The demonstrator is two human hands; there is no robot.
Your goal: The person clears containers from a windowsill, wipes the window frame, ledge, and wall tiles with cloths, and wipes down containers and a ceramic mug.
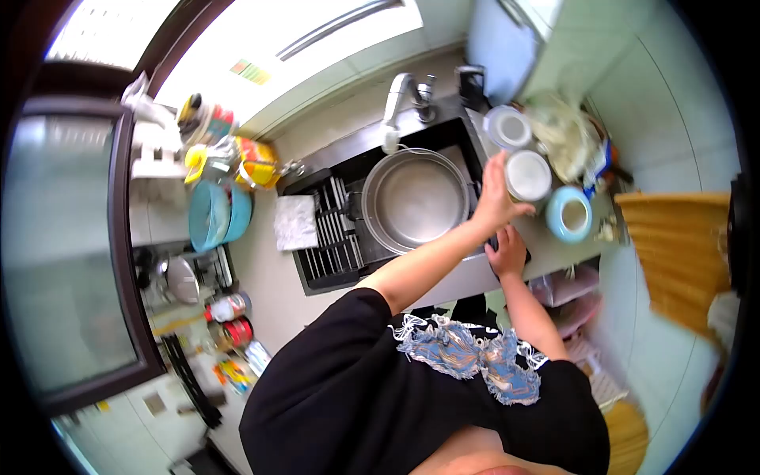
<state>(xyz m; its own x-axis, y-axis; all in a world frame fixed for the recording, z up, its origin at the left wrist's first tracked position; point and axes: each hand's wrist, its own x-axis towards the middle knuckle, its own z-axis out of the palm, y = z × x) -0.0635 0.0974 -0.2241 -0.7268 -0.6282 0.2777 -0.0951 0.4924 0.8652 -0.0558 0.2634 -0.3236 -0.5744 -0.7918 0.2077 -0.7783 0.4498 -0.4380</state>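
My left hand [497, 199] reaches across to the right of the sink, its fingers stretched and thumb apart. It is beside a jar with a white lid [528, 176], seemingly touching its side; I cannot make out a firm grip. Lower down, my right hand [507, 252] lies at the counter's front with its fingers apart, over a dark flat item mostly hidden beneath it. A wide metal pot [416, 202] sits in the black sink [317, 281], with the faucet [394, 103] above its rim.
Right of the sink stand a white-lidded container [507, 128], a light-blue jar [569, 214] and a plastic bag [564, 142]. A drying rack [336, 229] spans the sink's left part, beside a folded cloth [295, 222]. Blue basins [237, 218] and an oil bottle [257, 162] stand farther left.
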